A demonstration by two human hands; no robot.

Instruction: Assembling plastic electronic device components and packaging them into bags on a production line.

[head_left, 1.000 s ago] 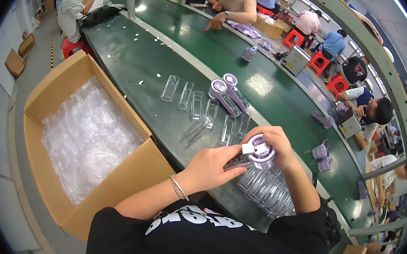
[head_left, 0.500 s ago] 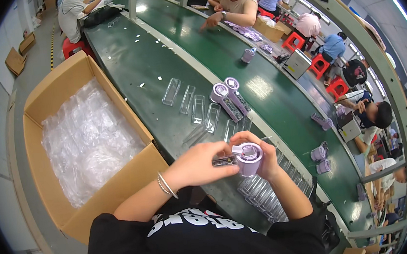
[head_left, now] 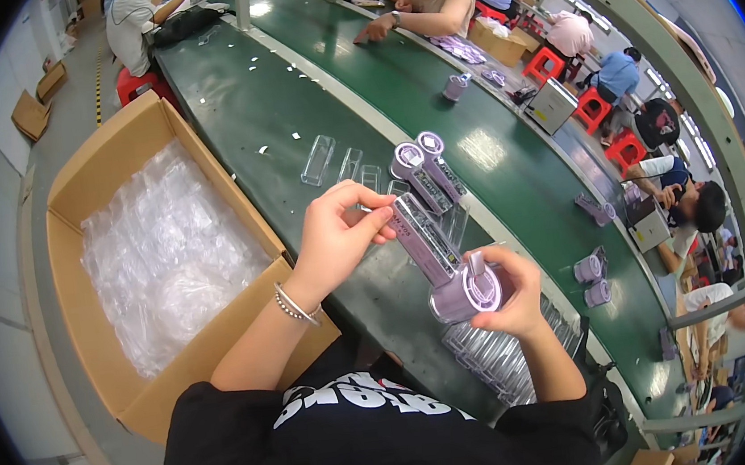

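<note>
A lilac device with a round drum-like end and a long flat arm with a dark, clear-topped panel is held between my hands. My right hand wraps round the drum end, near a small pale tab standing up from its rim. My left hand pinches the arm's far tip between thumb and fingers. Just beyond, two similar lilac devices lie side by side. Several clear plastic covers lie on the dark green table past my left hand, some hidden behind it.
A cardboard box of clear plastic parts stands at the left. Stacked clear covers lie near my right forearm. A green belt carries lilac devices; another person's hand is over its far end.
My left hand has moved away from the drum to the arm's tip. The device has swung, so its long arm now points away from me, while my right hand still holds the drum.
</note>
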